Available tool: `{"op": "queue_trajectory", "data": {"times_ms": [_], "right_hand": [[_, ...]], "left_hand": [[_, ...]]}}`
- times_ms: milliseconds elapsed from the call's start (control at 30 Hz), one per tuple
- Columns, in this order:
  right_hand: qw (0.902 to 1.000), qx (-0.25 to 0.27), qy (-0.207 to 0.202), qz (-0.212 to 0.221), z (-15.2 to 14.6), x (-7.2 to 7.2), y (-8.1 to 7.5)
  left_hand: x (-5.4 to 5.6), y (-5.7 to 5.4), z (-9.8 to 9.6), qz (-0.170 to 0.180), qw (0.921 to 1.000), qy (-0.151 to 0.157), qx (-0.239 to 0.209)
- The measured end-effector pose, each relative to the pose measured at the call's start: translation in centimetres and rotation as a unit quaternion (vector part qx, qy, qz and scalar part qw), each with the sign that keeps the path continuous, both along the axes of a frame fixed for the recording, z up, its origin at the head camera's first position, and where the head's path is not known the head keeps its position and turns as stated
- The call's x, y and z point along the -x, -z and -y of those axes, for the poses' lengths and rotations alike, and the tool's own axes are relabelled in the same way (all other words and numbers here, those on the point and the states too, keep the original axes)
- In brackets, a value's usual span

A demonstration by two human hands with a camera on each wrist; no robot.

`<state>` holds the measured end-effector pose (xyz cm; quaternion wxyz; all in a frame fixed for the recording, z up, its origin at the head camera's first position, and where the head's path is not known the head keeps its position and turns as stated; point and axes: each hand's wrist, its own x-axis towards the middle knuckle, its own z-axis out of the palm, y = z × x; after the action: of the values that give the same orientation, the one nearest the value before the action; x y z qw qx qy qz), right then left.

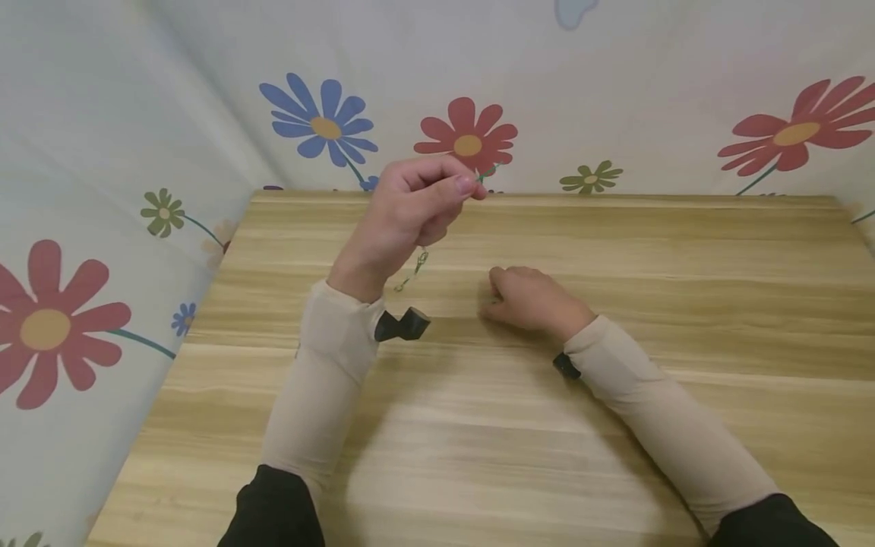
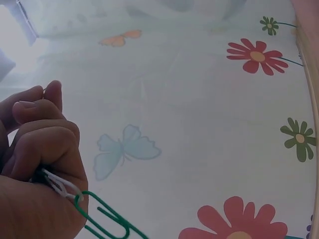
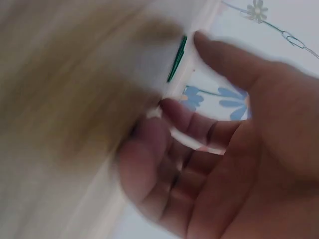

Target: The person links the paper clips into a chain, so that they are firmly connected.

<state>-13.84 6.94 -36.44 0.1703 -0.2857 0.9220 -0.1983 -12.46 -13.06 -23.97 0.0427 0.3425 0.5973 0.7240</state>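
My left hand [image 1: 413, 209] is raised over the far part of the table, thumb and index finger pinching. It holds a paper clip chain [image 1: 421, 260], which hangs below the palm. In the left wrist view, a white paper clip [image 2: 59, 183] comes out from under the curled fingers, linked to a green paper clip [image 2: 113, 212]. My right hand [image 1: 540, 301] is low at the tabletop, thumb and fingers apart. Between its thumb and index fingertips, the right wrist view shows a loose green paper clip [image 3: 176, 60] on the table, with a visible gap to the thumb.
The wooden table [image 1: 615, 425] runs back to a flower-printed cloth [image 1: 649, 91], which also hangs along the left side. Black wrist cameras [image 1: 413, 324] stick out from the beige sleeves [image 1: 328, 380].
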Motion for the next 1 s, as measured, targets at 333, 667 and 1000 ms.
{"op": "queue_trajectory", "data": {"times_ms": [333,667,1000], "right_hand": [[0.9991,-0.042,0.008,-0.005,-0.9,0.3,-0.5],[0.9967,-0.072,0.036,0.014,-2.9,1.1,-0.9],[0.9984,-0.049,0.005,0.027,-3.4,2.0,-0.7]], "left_hand": [[0.0,-0.1,0.4,0.008,1.0000,0.000,-0.003],[-0.1,-0.3,0.2,0.010,0.9999,0.009,0.007],[0.0,0.0,0.4,0.009,0.9999,0.005,0.012]]}}
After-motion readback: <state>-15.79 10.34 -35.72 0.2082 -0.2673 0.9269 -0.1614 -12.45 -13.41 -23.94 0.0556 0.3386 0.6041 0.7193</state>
